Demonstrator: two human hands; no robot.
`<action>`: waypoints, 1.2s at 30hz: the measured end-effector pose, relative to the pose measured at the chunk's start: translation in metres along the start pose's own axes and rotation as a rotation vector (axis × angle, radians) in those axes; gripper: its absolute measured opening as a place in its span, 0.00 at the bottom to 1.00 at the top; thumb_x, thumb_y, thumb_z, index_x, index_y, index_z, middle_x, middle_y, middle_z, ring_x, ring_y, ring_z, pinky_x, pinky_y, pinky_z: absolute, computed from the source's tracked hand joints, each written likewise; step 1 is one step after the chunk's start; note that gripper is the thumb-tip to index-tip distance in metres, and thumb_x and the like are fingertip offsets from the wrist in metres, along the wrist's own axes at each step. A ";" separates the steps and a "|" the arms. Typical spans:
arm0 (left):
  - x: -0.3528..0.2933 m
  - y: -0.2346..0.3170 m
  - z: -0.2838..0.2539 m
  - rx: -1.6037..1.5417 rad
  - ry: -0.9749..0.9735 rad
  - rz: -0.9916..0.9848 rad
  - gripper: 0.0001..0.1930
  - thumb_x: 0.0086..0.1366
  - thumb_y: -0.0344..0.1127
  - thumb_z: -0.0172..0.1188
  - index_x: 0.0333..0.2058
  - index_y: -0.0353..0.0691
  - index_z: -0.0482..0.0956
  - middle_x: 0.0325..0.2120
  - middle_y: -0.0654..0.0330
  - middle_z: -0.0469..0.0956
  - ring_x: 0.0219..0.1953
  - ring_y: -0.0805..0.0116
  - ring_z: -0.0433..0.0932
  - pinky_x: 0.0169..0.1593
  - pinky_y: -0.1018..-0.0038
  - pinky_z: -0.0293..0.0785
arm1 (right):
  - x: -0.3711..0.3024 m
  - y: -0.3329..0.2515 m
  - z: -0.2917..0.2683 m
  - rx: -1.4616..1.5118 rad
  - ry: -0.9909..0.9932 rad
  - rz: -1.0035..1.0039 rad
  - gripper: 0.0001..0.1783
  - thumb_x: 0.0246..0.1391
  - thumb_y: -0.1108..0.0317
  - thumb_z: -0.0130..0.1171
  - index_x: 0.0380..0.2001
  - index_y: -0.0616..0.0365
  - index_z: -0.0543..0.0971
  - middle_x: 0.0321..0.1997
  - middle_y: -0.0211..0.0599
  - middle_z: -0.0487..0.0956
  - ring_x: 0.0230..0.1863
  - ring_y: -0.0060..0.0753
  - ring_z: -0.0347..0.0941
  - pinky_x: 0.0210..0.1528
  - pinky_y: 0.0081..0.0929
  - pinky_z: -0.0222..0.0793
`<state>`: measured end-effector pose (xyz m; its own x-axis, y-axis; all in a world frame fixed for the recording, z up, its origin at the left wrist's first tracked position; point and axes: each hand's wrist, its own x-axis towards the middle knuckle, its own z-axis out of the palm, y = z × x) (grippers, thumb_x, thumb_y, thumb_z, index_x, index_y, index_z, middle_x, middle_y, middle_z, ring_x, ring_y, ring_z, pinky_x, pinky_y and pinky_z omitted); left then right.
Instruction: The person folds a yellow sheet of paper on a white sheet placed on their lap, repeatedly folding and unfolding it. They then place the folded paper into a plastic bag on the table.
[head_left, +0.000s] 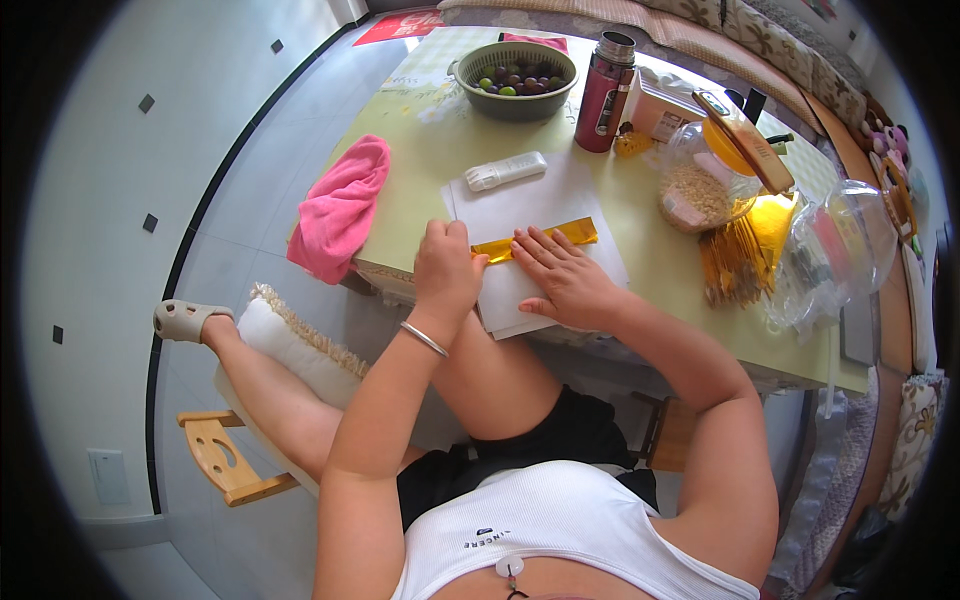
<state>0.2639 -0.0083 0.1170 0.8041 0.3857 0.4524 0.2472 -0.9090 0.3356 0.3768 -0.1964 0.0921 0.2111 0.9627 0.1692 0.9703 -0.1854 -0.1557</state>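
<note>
Near the middle of the frame a strip of gold paper (535, 240) lies across a stack of white paper sheets (520, 205) on the pale green table (660, 270). The left hand (445, 268) is curled into a loose fist with its fingers pinching the left end of the strip; a silver bangle (424, 339) sits on that wrist. The right hand (560, 275) lies flat and spread wide, fingers pressing down on the strip's middle and the sheets below it. Just above the sheets lies a white remote control (505, 170). At centre left a pink cloth (342, 208) hangs over the table edge. Toward the top stand a green bowl of grapes (515, 78) and a red flask (604, 92). To the right are a clear jar (700, 190) and a bundle of gold strips (740, 255).
</note>
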 end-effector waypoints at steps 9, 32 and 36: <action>-0.036 0.008 0.025 0.004 -0.306 0.284 0.39 0.66 0.53 0.57 0.66 0.30 0.60 0.68 0.44 0.59 0.72 0.49 0.56 0.73 0.56 0.50 | 0.000 -0.001 -0.003 0.010 -0.059 0.039 0.52 0.61 0.33 0.49 0.72 0.66 0.53 0.78 0.50 0.49 0.80 0.43 0.39 0.79 0.41 0.33; 0.006 0.008 -0.002 0.211 -0.254 0.271 0.16 0.50 0.44 0.69 0.27 0.34 0.85 0.39 0.49 0.78 0.60 0.48 0.69 0.67 0.45 0.60 | 0.015 0.037 -0.024 -0.484 -0.056 -0.021 0.09 0.50 0.70 0.58 0.34 0.59 0.82 0.34 0.42 0.81 0.41 0.46 0.80 0.58 0.50 0.70; 0.005 0.004 0.010 0.321 -0.186 0.389 0.10 0.51 0.38 0.66 0.27 0.36 0.85 0.38 0.52 0.79 0.57 0.52 0.72 0.65 0.46 0.62 | 0.011 0.042 -0.027 -0.275 0.027 0.044 0.09 0.49 0.69 0.59 0.34 0.58 0.82 0.36 0.41 0.82 0.41 0.44 0.80 0.54 0.46 0.71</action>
<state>0.2741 -0.0119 0.1128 0.9442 0.0028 0.3294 0.0416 -0.9930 -0.1106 0.4228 -0.1986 0.1136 0.2533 0.9476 0.1944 0.9550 -0.2770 0.1059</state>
